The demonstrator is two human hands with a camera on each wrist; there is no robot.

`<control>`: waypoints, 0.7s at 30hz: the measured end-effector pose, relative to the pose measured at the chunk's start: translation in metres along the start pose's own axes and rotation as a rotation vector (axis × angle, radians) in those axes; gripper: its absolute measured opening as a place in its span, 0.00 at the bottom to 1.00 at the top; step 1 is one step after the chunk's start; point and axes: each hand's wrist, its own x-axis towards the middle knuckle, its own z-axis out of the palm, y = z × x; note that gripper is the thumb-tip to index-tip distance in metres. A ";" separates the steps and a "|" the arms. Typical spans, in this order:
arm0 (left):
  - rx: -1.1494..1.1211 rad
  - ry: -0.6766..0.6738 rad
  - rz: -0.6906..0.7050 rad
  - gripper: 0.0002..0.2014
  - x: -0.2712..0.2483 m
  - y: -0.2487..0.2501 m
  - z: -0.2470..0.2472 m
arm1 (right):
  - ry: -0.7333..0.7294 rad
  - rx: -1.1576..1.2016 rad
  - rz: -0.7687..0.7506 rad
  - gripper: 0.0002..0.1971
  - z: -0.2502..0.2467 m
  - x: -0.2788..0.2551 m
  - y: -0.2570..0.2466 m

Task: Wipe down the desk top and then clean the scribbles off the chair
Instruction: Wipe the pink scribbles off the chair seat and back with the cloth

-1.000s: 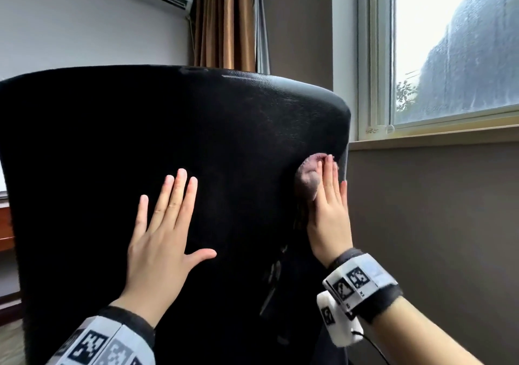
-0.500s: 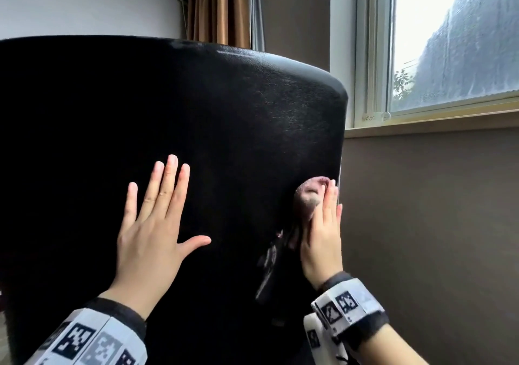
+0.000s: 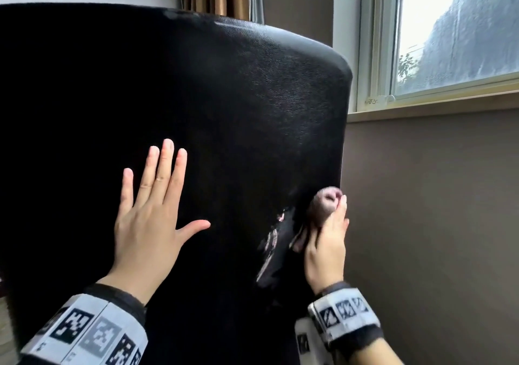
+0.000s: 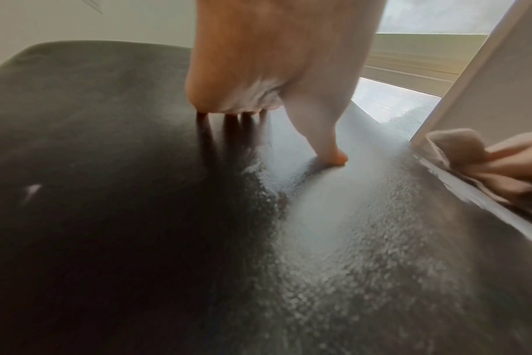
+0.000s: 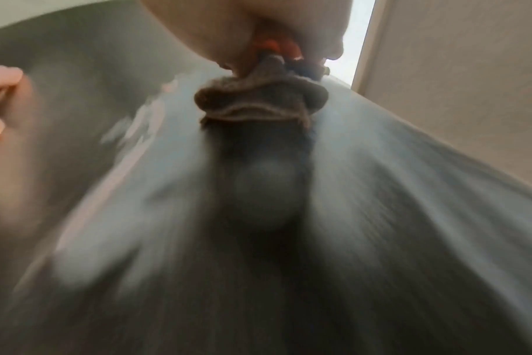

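Now the left hand [image 3: 151, 224] braces flat, fingers spread, on the stiff, slick chair back [image 3: 252, 97]; the right hand [image 3: 325, 241] presses a soft, bunched cloth [image 3: 324, 204] near pale scribbles [image 3: 269, 241].

Broad black leather chair back [image 3: 224, 111] fills left and centre; upper half bare, free to sweep. Left hand [image 3: 148, 224] flat on it at mid-height. Right hand [image 3: 325, 241] with bunched pinkish cloth [image 3: 323, 204] at right edge. Grey wall [image 3: 435, 224] near, narrow gap beside the edge.
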 end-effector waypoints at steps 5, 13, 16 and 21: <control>0.000 0.007 -0.007 0.52 -0.002 0.002 0.003 | 0.084 -0.055 -0.214 0.33 0.005 0.046 -0.043; 0.004 0.013 -0.011 0.49 -0.009 0.000 0.006 | -0.217 -0.277 -0.638 0.29 0.036 -0.109 0.009; 0.008 0.005 -0.006 0.49 -0.010 0.001 0.006 | -0.127 -0.323 -0.507 0.33 0.024 -0.060 -0.008; 0.026 0.024 0.012 0.48 -0.012 0.004 0.009 | -0.041 -0.159 -0.240 0.37 0.037 -0.066 -0.013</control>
